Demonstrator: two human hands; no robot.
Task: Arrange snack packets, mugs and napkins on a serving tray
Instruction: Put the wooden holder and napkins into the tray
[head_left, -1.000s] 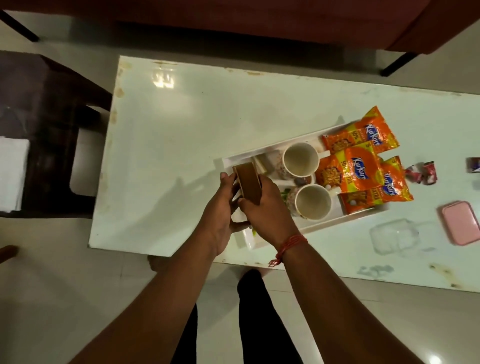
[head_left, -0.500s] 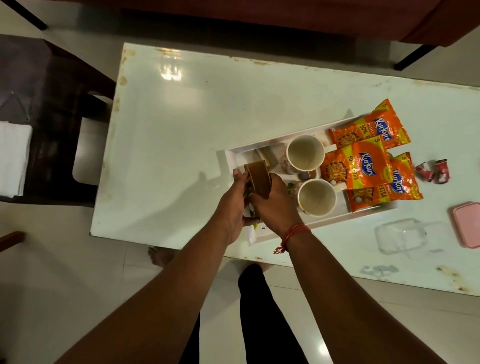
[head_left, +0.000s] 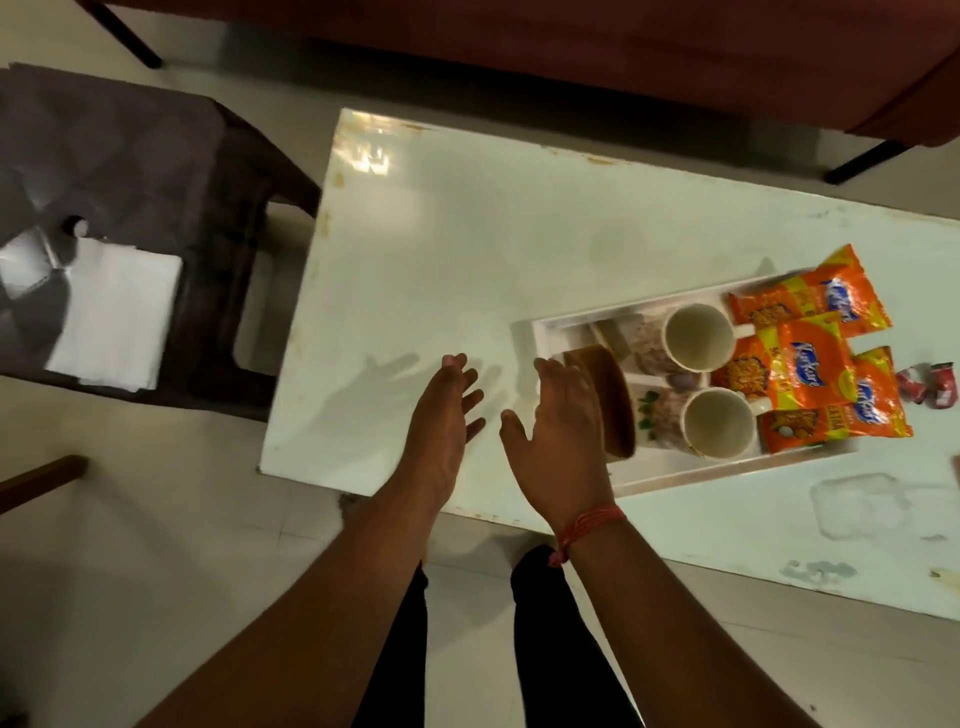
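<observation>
Head view, change: both hands have let go of the brown holder (head_left: 608, 405); it now stands on the tray (head_left: 691, 470) at 9 o'clock of the mugs (head_left: 698, 338).
Grip: left hand (head_left: 441, 415) and right hand (head_left: 563, 436) spread, empty.
Meaning: napkins (head_left: 111, 319) likely next, lying on the stool at 9 o'clock.
Packets (head_left: 810, 343): at the tray's 3 o'clock end.
Unclear: holder's contents; motion blur.

Home lounge: sofa (head_left: 623, 47), coffee table (head_left: 467, 270)
</observation>
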